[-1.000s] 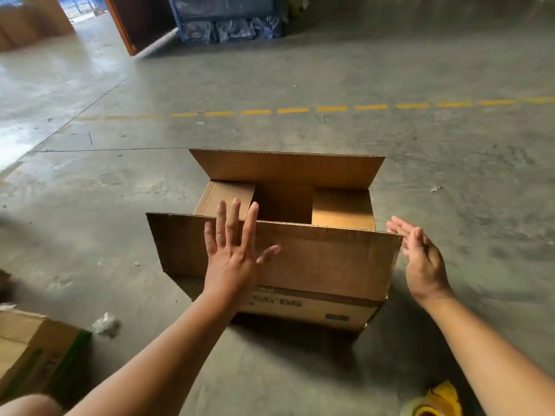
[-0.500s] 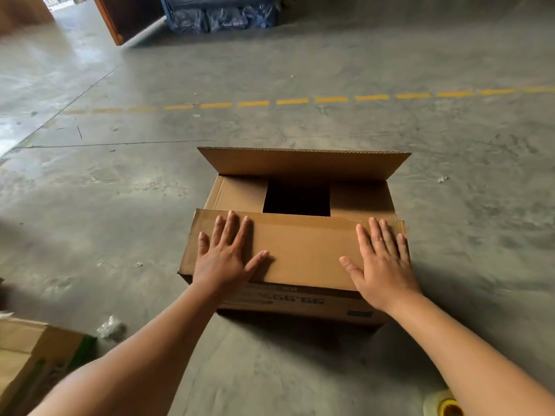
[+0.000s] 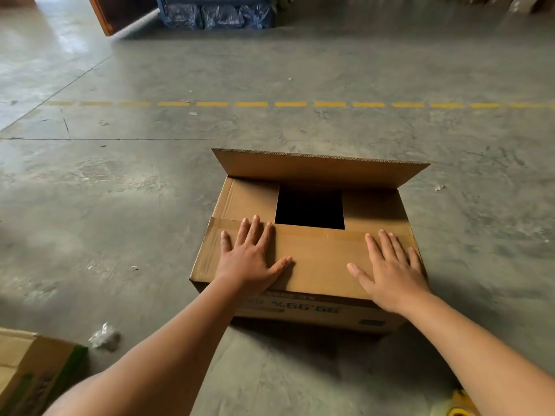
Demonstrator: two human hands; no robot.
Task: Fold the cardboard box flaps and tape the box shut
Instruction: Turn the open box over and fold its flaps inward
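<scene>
Here the cardboard box (image 3: 306,265) sits on the concrete floor (image 3: 120,205) directly in front of the person, printed side wall facing them. Near long flap (image 3: 315,259) is folded down flat over the opening. Left hand (image 3: 249,259) and right hand (image 3: 390,271) both lie on it, palms down, fingers straight and spread, gripping nothing; the hands are well apart, one toward each end of the flap. Judgement: the spread placement loads the flap along its length so the crease sets and the panel does not spring back up. Left short flap (image 3: 249,199) and right short flap (image 3: 372,205) are already turned inward beneath the near flap; this order lets the long flaps rest on them. Between the short flaps a dark square gap (image 3: 309,207) shows the interior; contents cannot be seen. Far long flap (image 3: 318,169) is upright, tilted slightly away, not yet folded. Judgement: folding is more than half done; the far flap has to come down to meet the near flap's edge before any taping. A yellow object (image 3: 462,408) at the lower right frame edge may be the tape roll; too cropped to confirm. Another carton (image 3: 30,370) lies at lower left, with a crumpled scrap (image 3: 103,336) near it. A dashed yellow line (image 3: 300,104) crosses the floor beyond.
</scene>
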